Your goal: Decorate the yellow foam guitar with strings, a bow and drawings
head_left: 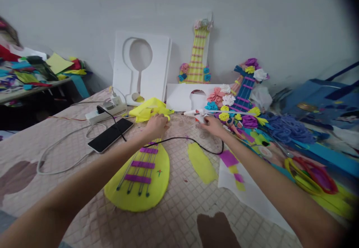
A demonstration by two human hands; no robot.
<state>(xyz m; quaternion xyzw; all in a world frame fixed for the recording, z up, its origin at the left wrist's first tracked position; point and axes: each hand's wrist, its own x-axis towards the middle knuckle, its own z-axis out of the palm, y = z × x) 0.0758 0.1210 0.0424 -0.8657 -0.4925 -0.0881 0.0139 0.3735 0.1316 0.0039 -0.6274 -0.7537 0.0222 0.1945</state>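
Observation:
A yellow, rounded instrument shape (161, 177) with purple strips and dark strings lies on the table, its neck running up beneath my left hand (158, 125). That hand's fingers are bent over the top of the neck beside crumpled yellow material (147, 109); what they grip is too small to make out. My right hand (212, 126) is closed at a white glue gun (199, 117) with a glue stick in its back, nozzle pointing left. A black cord crosses between my arms. Below my right hand lies a loose yellow piece (202, 163).
To the left are a phone (110, 135) and a power strip (106, 112) with cables. White foam boards (157, 65) and a yellow decorated instrument (198, 53) lean against the wall. At right are a blue decorated instrument (243, 93), blue yarn (291, 128), scissors (304, 173) and coloured scraps.

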